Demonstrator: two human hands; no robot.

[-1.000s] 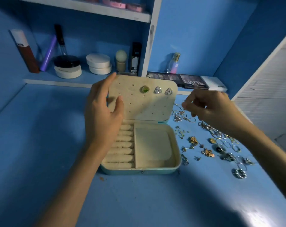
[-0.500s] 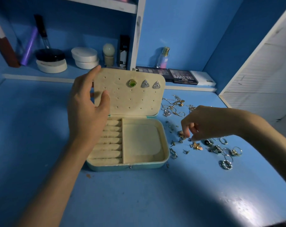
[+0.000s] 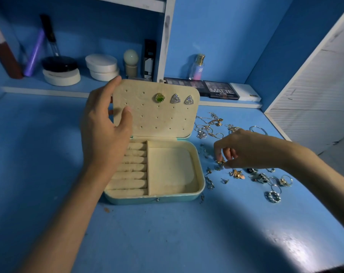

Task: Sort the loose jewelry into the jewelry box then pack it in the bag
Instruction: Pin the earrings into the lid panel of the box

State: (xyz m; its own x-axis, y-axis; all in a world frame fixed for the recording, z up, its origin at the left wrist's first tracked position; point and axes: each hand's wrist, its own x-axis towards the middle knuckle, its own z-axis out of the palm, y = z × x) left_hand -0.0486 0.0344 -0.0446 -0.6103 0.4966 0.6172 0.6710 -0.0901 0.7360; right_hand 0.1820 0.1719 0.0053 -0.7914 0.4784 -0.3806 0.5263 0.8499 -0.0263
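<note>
While the left hand is holding the lid of the jewelry box upright, its thumb pressing on the lid's inner face and its other fingers wrapping behind the left edge, the right hand is now working low on the table among the loose jewelry. Its thumb and forefinger are closing on a small gold piece lying directly under their tips. The pinch is looking made, though the piece is too small to tell whether it is lifting clear of the surface yet.

A second ago that hand was hovering higher, up beside the lid's right edge, with its fingers bunched. Half a second ago it was already dropping onto the scatter, so the reach is turning into a pick. The left hand's grip is staying as it was throughout.

For the task, this is probably bringing one more earring toward the box. The green stud and the two triangular studs are already sitting in the lid's top row of holes, to the right of the left thumb, with free holes around them. The ring rolls, just below the left palm, and the open compartment beside them are holding nothing I can see. Beyond the right knuckles the chains are lying tangled. On the near side of the right wrist the rings are waiting, so most of the sorting is remaining, and the bag is not showing anywhere
</note>
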